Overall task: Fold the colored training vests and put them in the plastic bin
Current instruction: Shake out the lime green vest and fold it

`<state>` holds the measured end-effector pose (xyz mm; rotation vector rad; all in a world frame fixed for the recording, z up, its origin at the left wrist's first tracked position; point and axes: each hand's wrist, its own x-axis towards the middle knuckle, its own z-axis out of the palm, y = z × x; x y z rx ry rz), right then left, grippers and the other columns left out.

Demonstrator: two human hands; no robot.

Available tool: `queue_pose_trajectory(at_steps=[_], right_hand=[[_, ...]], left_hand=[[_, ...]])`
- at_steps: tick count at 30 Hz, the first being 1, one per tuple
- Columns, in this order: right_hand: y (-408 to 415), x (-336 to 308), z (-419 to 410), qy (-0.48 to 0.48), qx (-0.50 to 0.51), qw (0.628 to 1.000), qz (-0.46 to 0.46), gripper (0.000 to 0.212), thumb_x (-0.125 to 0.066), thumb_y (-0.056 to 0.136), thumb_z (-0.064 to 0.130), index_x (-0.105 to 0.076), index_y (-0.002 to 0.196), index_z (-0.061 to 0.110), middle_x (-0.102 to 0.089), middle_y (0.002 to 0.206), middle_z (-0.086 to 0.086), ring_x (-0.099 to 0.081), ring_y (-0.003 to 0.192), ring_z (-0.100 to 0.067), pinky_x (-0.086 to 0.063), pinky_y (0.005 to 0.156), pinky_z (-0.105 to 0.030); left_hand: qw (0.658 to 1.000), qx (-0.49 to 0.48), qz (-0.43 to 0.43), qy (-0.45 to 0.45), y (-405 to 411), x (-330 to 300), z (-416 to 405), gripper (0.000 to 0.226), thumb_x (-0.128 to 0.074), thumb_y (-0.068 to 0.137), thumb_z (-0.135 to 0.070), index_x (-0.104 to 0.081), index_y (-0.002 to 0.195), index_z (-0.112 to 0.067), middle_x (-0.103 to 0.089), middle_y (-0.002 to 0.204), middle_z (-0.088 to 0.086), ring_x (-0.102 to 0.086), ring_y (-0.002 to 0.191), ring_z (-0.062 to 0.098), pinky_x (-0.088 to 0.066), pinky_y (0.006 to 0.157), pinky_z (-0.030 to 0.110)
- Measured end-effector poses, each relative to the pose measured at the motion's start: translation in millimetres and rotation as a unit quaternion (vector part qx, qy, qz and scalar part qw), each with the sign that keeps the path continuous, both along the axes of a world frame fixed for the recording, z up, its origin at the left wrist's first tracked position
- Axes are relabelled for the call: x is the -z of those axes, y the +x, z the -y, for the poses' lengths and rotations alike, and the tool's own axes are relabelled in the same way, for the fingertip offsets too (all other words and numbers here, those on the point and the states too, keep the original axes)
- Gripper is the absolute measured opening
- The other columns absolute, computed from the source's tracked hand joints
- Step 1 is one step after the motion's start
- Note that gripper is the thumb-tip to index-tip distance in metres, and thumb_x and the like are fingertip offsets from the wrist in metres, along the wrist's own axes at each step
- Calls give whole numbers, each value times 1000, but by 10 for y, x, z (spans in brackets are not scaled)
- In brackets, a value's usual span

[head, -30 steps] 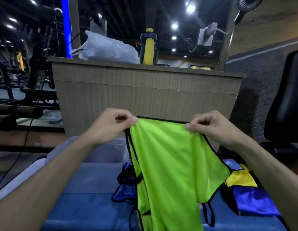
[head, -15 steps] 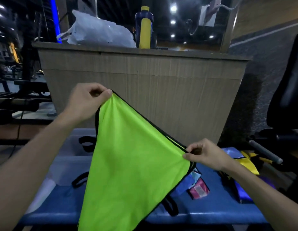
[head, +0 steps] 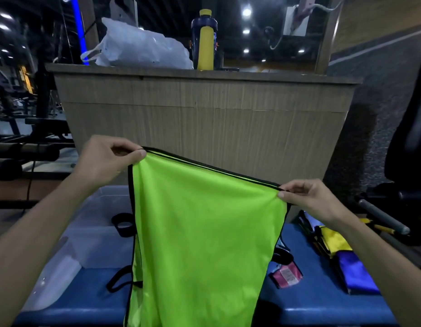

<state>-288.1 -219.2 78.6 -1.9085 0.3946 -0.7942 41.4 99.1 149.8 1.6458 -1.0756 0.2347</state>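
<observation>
You hold the green vest (head: 200,232) up by its top edge.
Your left hand (head: 105,161) at 10 o'clock and right hand (head: 311,199) at 3 o'clock each pinch a corner; the plastic bin (head: 87,232) sits at 8 o'clock on the tabletop (head: 322,300).

There is just one view, from a camera on the person's head, looking forward and tilted down. It sits close over the left hand (head: 105,161) and right hand (head: 308,199), which frame the near middle. The wide lens bends the far wooden counter (head: 204,114) and reaches the dim gym beyond.
</observation>
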Motion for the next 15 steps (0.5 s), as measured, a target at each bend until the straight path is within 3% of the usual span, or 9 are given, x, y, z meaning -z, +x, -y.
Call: queue_pose_trajectory(at_steps=[7, 11, 15], right_hand=[[-10, -91, 4, -26, 7, 1000, 14, 25, -77, 77, 18, -74, 98, 5, -77, 89, -14, -70, 81, -11, -55, 75, -15], [-27, -120, 31, -66, 12, 998, -16, 28, -76, 84, 17, -71, 112, 18, -77, 84, -8, -70, 82, -6, -53, 78, -13], [-35, -138, 59, -119, 36, 990, -60, 9, -73, 89, 9, -74, 96, 15, -79, 84, -1, -70, 78, -4, -51, 73, -9]], left_hand=[[1000, 18, -21, -4, 34, 37, -32, 19, -84, 79, -12, -77, 85, -29, -78, 83, -6, -71, 76, 7, -56, 77, 13], [998, 41, -32, 24, 80, 61, -66, 18, -85, 73, -19, -76, 89, -24, -77, 83, 0, -70, 79, 14, -58, 82, 23], [991, 37, 14, 128, 65, 28, -135, 22, -83, 80, -18, -78, 100, -23, -77, 85, -3, -73, 84, 16, -57, 86, 31]])
